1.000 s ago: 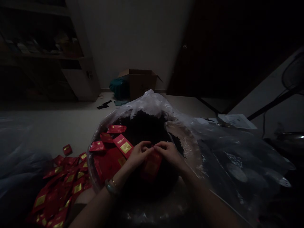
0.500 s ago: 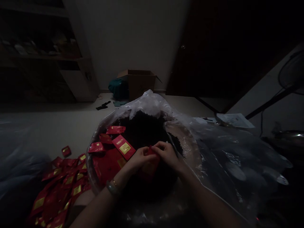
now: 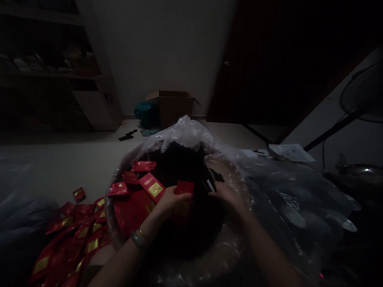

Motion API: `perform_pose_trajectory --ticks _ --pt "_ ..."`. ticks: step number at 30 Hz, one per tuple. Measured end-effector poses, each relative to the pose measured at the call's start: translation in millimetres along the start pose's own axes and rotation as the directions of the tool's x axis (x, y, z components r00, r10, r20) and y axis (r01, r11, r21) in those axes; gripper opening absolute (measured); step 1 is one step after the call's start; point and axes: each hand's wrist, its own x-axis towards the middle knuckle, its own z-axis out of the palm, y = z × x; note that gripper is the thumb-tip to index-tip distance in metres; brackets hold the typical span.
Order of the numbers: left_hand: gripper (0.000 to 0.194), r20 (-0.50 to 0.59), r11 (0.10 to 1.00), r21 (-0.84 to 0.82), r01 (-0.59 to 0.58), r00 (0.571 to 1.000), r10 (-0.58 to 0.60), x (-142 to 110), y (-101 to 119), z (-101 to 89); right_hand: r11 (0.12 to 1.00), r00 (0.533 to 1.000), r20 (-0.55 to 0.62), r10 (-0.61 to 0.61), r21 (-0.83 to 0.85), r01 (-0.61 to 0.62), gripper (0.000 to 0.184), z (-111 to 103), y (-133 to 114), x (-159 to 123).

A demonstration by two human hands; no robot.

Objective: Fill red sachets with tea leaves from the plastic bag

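Observation:
My left hand (image 3: 169, 202) is closed around the edge of a red packet (image 3: 184, 188), with the thumb across its front. The packet is above a heap of dark, loose, leaf-like pieces (image 3: 182, 159) inside a large round container lined with clear plastic (image 3: 187, 125). On the right side of the heap is my right hand (image 3: 229, 196), its fingers blurred and dark beside a small dark object with a white strip (image 3: 210, 185). I cannot make out whether it grips that object. More red packets with gold labels (image 3: 152, 186) lie at the container's left side.
Many red packets (image 3: 79, 233) are piled on the floor at left. Clear plastic sheeting (image 3: 287, 199) spreads to the right, near papers (image 3: 291, 152). Behind are a cardboard box (image 3: 176, 105), a teal bag (image 3: 147, 113) and a dark door. A fan (image 3: 363, 93) stands at right.
My right hand has let go of the red packet and moved right, to the object with the white strip. My left hand keeps the packet, and the view has shifted slightly.

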Motion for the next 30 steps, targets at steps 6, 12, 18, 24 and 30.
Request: perform_pose_trajectory --ticks 6,12,18,24,30 --pt "0.049 -0.036 0.999 -0.040 -0.029 0.999 0.028 -2 2 2.5 0.971 0.962 0.163 0.220 -0.127 -0.200 0.035 20 0 0" --pt "0.048 -0.022 0.998 -0.047 -0.033 0.999 0.032 -2 2 1.8 0.972 0.940 0.245 0.236 -0.069 -0.226 0.029 12 -3 9" --pt "0.044 -0.047 1.000 -0.008 -0.027 0.999 0.026 -3 4 1.8 0.985 0.976 0.183 0.117 0.103 -0.137 0.039 -19 -19 6" --pt "0.040 -0.040 0.999 0.042 -0.033 0.999 0.035 -1 1 1.9 0.811 0.935 0.346 -0.073 0.566 -0.146 0.059 -47 -51 -17" --pt "0.031 0.000 0.996 0.092 -0.010 1.000 0.010 0 -9 8.6 0.868 0.894 0.289 -0.342 0.463 0.182 0.047 -53 -77 -29"
